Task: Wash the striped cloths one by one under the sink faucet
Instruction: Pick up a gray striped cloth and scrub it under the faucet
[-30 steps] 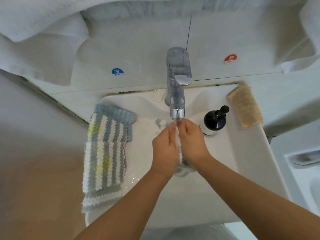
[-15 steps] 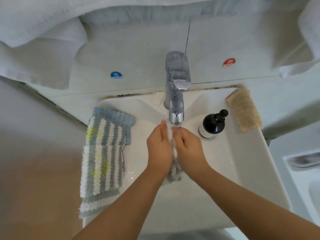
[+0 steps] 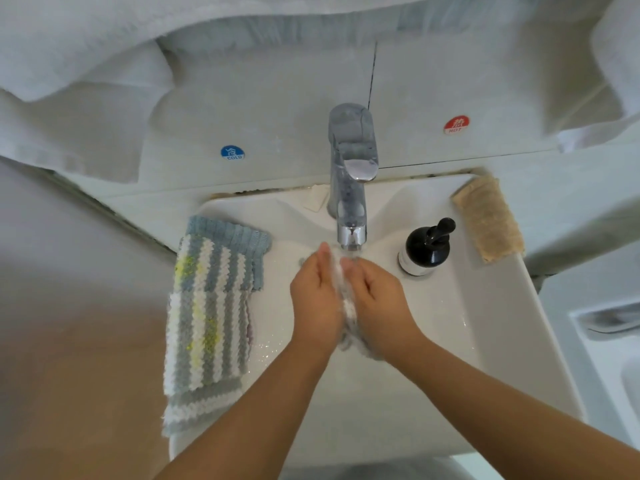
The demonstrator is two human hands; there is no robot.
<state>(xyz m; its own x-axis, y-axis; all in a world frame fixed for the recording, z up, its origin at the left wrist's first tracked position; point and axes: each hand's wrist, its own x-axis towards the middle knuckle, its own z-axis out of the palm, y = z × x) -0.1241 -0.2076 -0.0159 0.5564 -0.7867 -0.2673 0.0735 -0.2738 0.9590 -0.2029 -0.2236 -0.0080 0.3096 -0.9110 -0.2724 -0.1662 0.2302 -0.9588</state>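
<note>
A wet grey-and-white striped cloth point(image 3: 349, 311) is squeezed between my two palms under the spout of the chrome faucet point(image 3: 350, 174), over the white sink point(image 3: 485, 344). My left hand point(image 3: 315, 299) and my right hand point(image 3: 379, 299) press it from either side, fingers fairly straight and pointing at the spout. Most of the cloth is hidden between them; a bit hangs below my right wrist. A stack of striped cloths point(image 3: 207, 306), grey, white and yellow, lies on the sink's left rim.
A black soap pump bottle point(image 3: 426, 249) stands right of the faucet. A beige cloth point(image 3: 488, 220) lies on the sink's back right corner. White towels point(image 3: 86, 64) hang above. On the wall are a blue cold sticker point(image 3: 232, 153) and a red hot sticker point(image 3: 456, 125).
My hands have slid against each other with the cloth between them, the left one reaching nearer the spout. My fingers have straightened from a curled hold. The stack has not moved.
</note>
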